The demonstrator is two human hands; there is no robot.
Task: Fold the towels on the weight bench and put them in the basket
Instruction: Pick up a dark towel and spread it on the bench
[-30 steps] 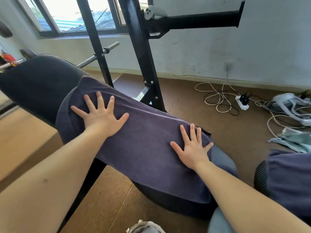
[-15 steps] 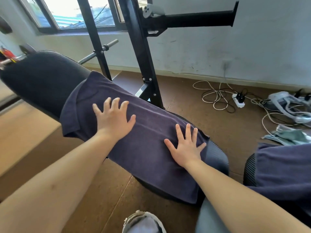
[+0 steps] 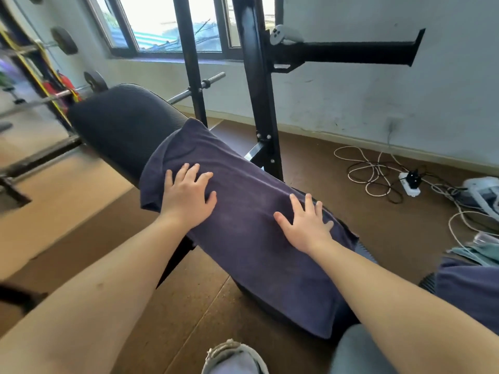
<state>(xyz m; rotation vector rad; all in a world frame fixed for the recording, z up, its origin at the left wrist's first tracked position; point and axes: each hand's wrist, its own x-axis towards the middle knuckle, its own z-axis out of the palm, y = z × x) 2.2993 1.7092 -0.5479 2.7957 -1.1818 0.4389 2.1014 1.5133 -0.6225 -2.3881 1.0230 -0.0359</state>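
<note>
Both hands lie flat and released on a dark blue towel [image 3: 243,228] draped along the weight bench [image 3: 121,122], gripping nothing. The left hand [image 3: 189,198] presses palm down with its fingers [image 3: 193,172] straight and close together, thumb out to the side. The towel is directly under them and runs on past the fingertips to a rounded, folded end. Beside the little finger, one corner of the towel hangs off the near side of the bench. Beyond that end, past the left fingertips, the bench's black pad is bare.

The right hand [image 3: 305,228] is also palm down, with its fingers [image 3: 297,205] straight and spread. The towel lies under them and ends just beyond the little finger. Behind the right wrist the cloth falls over the near side of the bench and hangs toward the floor. Between the two thumbs the towel is smooth, with a long crease running just past both sets of fingertips.

Beyond the fingertips stands a black rack upright [image 3: 259,103] with a white controller [image 3: 285,36] resting on its side arm. Well off past the right little finger, white cables [image 3: 370,171] and a power strip [image 3: 410,183] lie on the floor. Outside the right forearm there is another dark blue cloth [image 3: 469,292]; what it rests on cannot be made out
</note>
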